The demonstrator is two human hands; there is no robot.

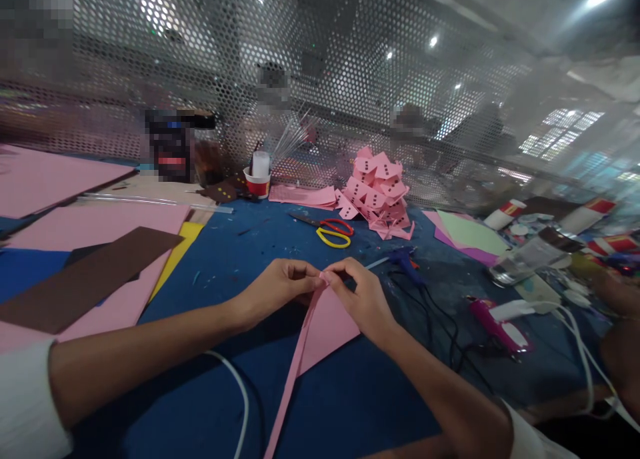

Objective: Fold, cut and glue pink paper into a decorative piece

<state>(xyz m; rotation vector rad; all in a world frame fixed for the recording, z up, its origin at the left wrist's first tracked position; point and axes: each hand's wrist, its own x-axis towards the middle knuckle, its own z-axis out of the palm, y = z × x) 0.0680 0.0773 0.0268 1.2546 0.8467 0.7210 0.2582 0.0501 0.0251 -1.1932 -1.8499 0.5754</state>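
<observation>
At the middle of the table, my left hand and my right hand meet fingertip to fingertip. Both pinch the upper tip of a pink sheet, which looks like craft foam or paper. Along the sheet's left edge runs a narrow pink strip, trailing down toward me. Whether the strip is joined to the sheet or folded from it, I cannot tell. Beyond my hands lie scissors with one red and one yellow handle. A blue glue gun rests just past my right hand.
Dotted pink pieces are heaped by the perforated metal screen. A brown sheet lies over pink sheets at left. A cup stands at the back. At right are a magenta glue gun, cables and a clear jar. Another person's hand shows far right.
</observation>
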